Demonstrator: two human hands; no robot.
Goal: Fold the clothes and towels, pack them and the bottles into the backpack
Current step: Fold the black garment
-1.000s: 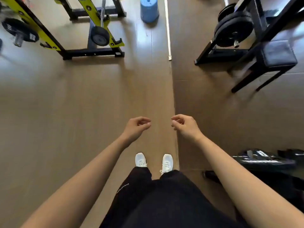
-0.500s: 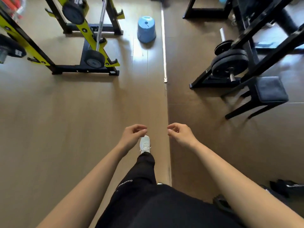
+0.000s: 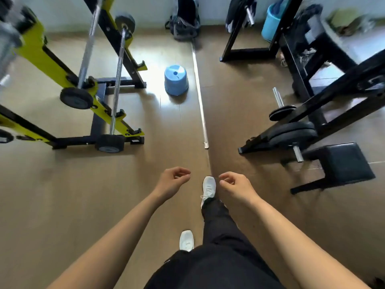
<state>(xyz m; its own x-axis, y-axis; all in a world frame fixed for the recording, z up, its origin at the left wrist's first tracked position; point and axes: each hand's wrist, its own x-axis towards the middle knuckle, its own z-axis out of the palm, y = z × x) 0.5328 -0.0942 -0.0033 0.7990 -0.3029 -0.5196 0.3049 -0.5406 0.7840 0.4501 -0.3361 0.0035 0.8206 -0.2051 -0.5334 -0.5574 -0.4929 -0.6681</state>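
Obs., head view. You are standing on the floor [image 3: 62,195], both arms reaching fwd and down. Your L hand [image 3: 174,181] and R hand [image 3: 235,185] are hanging side by side near the end of the metal strip [image 3: 201,97] that is running down the floor's centre. The hands are apart, not touching. Fingers of each are curling loosely toward the thumb and gripping nothing. Your R shoe [image 3: 209,187] is showing between the two hands, just beside the R one. Your L shoe [image 3: 186,239] is sitting further back.

Task item: the backpack [image 3: 183,26], dark, is sitting at the far edge of the floor against the wall, approx. centre, well apart from both hands. Zip state and contents: cannot tell, too blurred.

Other items:
- A blue stool [image 3: 176,80] is standing between you and the backpack, just left of the strip.
- A yellow rack [image 3: 33,53] w/ bars is occupying the floor's left side.
- A black frame [image 3: 333,94] w/ weight plates [image 3: 295,132] is occupying the right side, w/ a black padded stool [image 3: 345,163] standing beside it.
- A blue bucket [image 3: 270,21] is sitting toward the far right corner.
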